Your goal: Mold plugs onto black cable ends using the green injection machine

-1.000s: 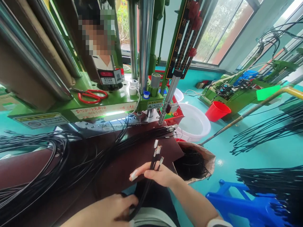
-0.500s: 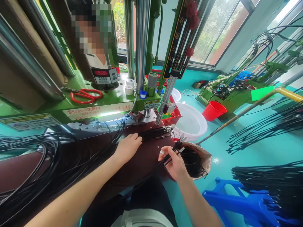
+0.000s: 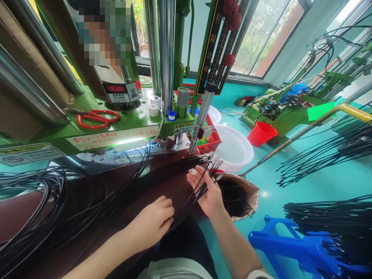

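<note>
A bunch of black cables (image 3: pixel 200 186) with metal-coloured end pieces lies across my right hand (image 3: pixel 210 193), between the thumb and the part-spread fingers. White tape or a cap covers one fingertip. The cables slant down to the left, toward my left hand (image 3: pixel 155 219). That hand is closed, its curled fingers at the lower run of the same bunch; its palm side is hidden. More black cables (image 3: pixel 162 170) lie along the dark red-brown tabletop (image 3: pixel 171 192), their end pieces pointing right, just beyond my right fingers.
A green press (image 3: pixel 139 135) stands behind the table, with red-handled scissors (image 3: pixel 97 118) on its ledge. Right of the table are a bag of black pieces (image 3: pixel 254 193), a white tub (image 3: pixel 235 145) and a red bucket (image 3: pixel 261 133). A blue stool (image 3: pixel 279 242) carries more cables. A person is behind the press.
My left hand has left the cables on the table and come down toward me, beside the held bunch. My right hand has risen slightly leftward, its fingers more spread under the cables.
</note>
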Demonstrator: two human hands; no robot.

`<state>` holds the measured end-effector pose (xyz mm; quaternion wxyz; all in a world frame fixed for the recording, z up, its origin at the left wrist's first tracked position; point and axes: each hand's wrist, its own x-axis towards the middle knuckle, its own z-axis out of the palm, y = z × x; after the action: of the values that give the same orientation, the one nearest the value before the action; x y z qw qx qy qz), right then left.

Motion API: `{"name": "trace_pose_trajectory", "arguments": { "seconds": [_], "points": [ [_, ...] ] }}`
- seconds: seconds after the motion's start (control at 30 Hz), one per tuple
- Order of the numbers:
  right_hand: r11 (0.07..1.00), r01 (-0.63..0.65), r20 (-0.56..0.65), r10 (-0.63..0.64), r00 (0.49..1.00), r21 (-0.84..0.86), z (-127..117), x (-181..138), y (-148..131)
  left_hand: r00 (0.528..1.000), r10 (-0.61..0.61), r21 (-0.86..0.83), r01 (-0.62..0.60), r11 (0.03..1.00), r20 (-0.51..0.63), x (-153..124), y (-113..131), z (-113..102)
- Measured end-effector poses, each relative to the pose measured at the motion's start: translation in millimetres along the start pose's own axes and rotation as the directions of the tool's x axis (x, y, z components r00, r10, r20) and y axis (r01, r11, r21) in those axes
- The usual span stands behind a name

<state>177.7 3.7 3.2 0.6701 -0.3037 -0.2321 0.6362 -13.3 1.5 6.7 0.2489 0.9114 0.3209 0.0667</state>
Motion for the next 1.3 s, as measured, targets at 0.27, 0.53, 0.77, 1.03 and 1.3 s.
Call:
{"name": "trace_pose_trajectory", "arguments": {
  "seconds": [0.27, 0.53, 0.77, 1.03, 1.3],
  "points": [
    [0.863, -0.054, 0.336, 0.253, 0.907, -0.502, 27, -9, -1, 0.993, -0.119, -0.990, -0.011, 0.141, -0.028, 7, 20, 13],
    [0.807, -0.235, 0.298, 0.446, 0.844, -0.541, 31, 13, 4, 0.917, -0.378, -0.972, 0.036, -0.233, 0.124, 15, 35, 21],
    [0.843, 0.041, 0.273, 0.128, 0.953, -0.536, 42, 40, -39, 0.943, -0.333, -0.990, -0.030, -0.139, 0.018, 46, 40, -5],
    [0.866, 0.119, 0.281, 0.025, 0.960, -0.485, 31, 30, -95, 0.998, -0.063, -0.961, 0.006, 0.278, -0.012, 81, 58, -46],
    [0.742, 0.124, 0.408, 0.214, 0.888, -0.659, 25, 44, -108, 0.982, -0.159, -0.994, 0.104, -0.019, 0.105, 89, 58, -9]
  ]
}}
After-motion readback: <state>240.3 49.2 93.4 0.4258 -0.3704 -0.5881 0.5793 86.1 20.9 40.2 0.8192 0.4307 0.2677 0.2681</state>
